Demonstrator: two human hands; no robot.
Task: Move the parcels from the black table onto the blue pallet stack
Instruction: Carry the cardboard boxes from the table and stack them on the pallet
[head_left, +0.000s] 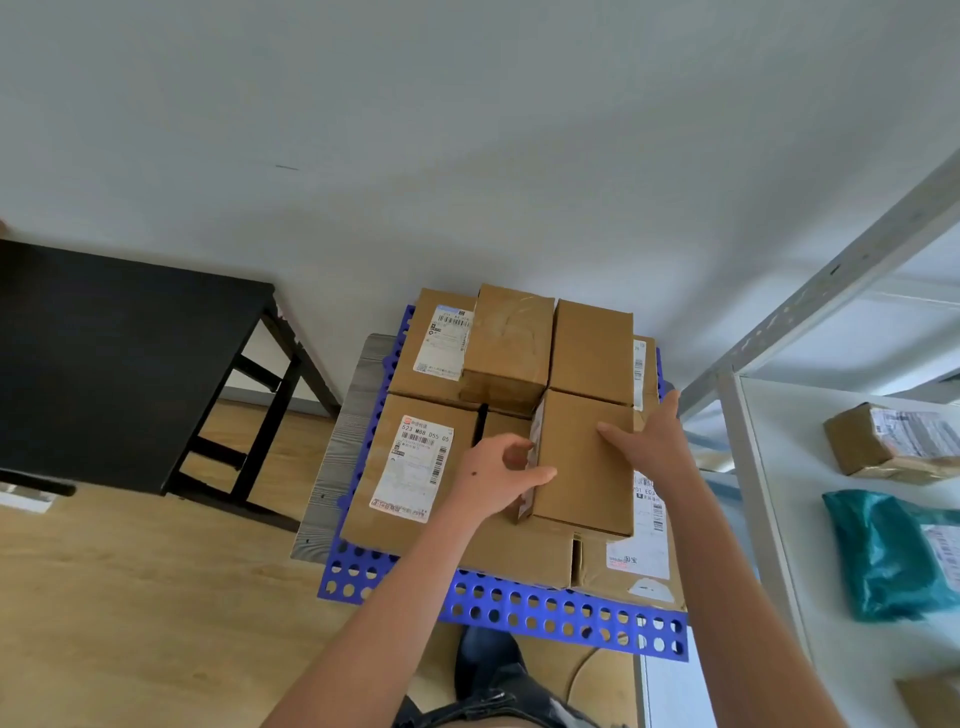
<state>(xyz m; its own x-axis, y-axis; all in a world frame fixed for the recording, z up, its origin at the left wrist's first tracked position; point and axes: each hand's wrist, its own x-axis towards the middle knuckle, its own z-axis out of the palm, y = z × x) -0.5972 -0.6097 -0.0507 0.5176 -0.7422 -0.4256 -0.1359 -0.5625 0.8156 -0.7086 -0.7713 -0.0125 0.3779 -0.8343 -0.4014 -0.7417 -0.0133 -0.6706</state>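
The black table (104, 364) is standing at the left, beside the blue pallet (519, 597), which is carrying a layer of labelled parcels (415, 467) with smaller ones sitting on top at the far side. The small brown box (582, 483) is resting on that layer at the near right. The left hand (498, 475) is gripping its left edge with curled fingers; the right hand (652, 441) is lying flat along its right side. Judging by size, it is probably handling light and stiff, with smooth card that may slip; opposite side walls are offering the surest hold
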